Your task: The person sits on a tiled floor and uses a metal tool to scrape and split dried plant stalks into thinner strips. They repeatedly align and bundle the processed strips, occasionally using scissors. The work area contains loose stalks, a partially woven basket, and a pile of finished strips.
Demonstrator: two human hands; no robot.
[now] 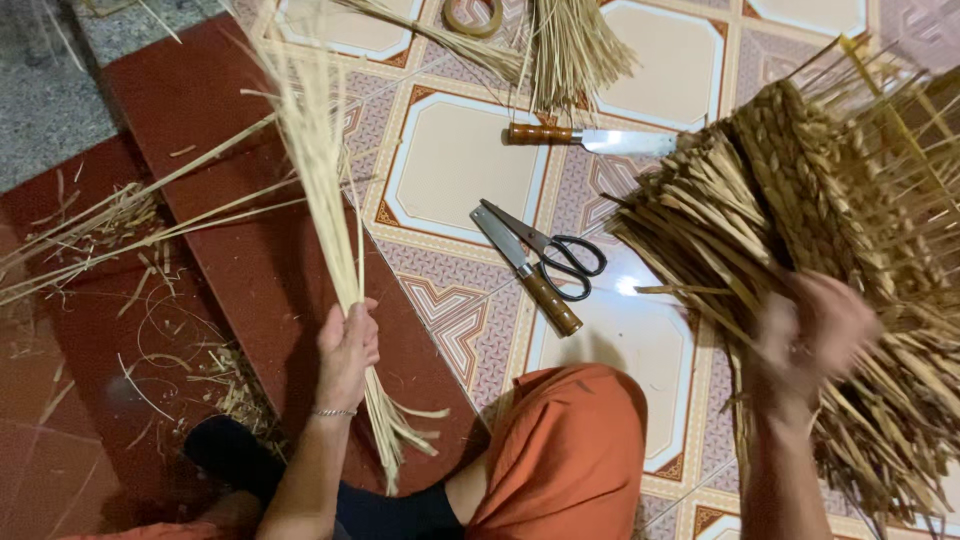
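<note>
My left hand is closed around a bundle of pale dried straw stalks, which stand up from the fist and fan out above; their cut ends hang below the hand. My right hand, blurred by motion, rests on a large half-woven straw basket with many loose strands sticking out; whether it grips the strands I cannot tell. A silver bracelet sits on my left wrist. My knee in orange cloth lies between the two arms.
On the patterned floor tiles lie black-handled scissors, a wooden-handled knife beside them, and another knife farther off. More straw and a tape roll lie at the top. Straw scraps litter the red step.
</note>
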